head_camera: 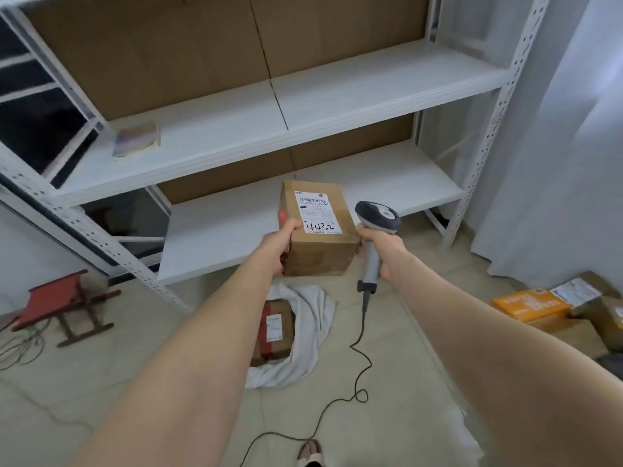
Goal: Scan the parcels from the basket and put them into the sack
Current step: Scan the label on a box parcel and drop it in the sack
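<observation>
Two hands: left hand (281, 246) clamped on parcel (318, 251); right hand (384, 251) on scanner (379, 215).
Parcel: held label-up, scanner head beside its right edge.
Sack (312, 326): on floor (404, 419), directly beneath parcel.

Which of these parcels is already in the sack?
The red-striped brown parcel inside the white sack on the floor. The left hand holds the parcel marked 4432 up beside the scanner; the orange parcel lies outside, far right.
</observation>
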`<state>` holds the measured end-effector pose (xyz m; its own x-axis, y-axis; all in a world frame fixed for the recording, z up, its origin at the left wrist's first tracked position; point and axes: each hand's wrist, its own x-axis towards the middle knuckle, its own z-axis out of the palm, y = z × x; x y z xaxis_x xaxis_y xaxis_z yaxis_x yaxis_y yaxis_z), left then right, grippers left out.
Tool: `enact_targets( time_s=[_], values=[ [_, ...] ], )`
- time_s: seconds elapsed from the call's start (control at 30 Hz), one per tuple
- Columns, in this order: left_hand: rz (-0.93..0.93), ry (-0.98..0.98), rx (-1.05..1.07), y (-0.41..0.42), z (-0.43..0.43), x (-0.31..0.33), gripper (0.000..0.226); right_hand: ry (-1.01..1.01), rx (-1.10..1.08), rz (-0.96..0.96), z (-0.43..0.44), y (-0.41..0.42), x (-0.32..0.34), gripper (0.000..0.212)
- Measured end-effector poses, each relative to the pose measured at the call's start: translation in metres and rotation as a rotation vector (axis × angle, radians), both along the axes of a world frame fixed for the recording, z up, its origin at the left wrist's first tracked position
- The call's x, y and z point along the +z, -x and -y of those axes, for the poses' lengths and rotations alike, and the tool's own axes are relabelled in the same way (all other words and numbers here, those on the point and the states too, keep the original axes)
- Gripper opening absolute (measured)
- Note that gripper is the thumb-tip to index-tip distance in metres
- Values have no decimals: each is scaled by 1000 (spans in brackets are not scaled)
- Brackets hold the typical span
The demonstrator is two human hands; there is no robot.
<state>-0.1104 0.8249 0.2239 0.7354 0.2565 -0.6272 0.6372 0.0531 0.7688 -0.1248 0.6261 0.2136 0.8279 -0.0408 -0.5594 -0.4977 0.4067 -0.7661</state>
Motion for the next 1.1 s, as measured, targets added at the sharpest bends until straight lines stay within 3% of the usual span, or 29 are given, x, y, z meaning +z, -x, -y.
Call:
enact_targets(
  time_s=[0.17,0.33,0.43,0.53,0.63,0.77,0.9,1.1],
  values=[
    [-65,-23,84,5,-76,-32,58,5,56,-54,-78,-10,-27,24],
    [-120,-15,120,-5,-152,-78,57,62,76,-134,-158,-30,-77,28],
    [-168,26,128,-22,-203,-114,50,105,100,-184,-213,-50,-121,20],
    [-206,39,138,-40,-248,-158,44,141,126,-217,-261,-67,-175,33],
    [-259,62,166,-49,-282,-211,33,183,102,-229,-298,-79,-235,48],
    [-288,119,194,-52,-311,-294,21,154,114,-297,-329,-96,-312,17],
    [-317,142,217,-52,-331,-392,27,181,177,-317,-353,-106,-403,15],
    [-346,179,297,-57,-356,-526,22,287,280,-314,-390,-119,-546,37]
  ],
)
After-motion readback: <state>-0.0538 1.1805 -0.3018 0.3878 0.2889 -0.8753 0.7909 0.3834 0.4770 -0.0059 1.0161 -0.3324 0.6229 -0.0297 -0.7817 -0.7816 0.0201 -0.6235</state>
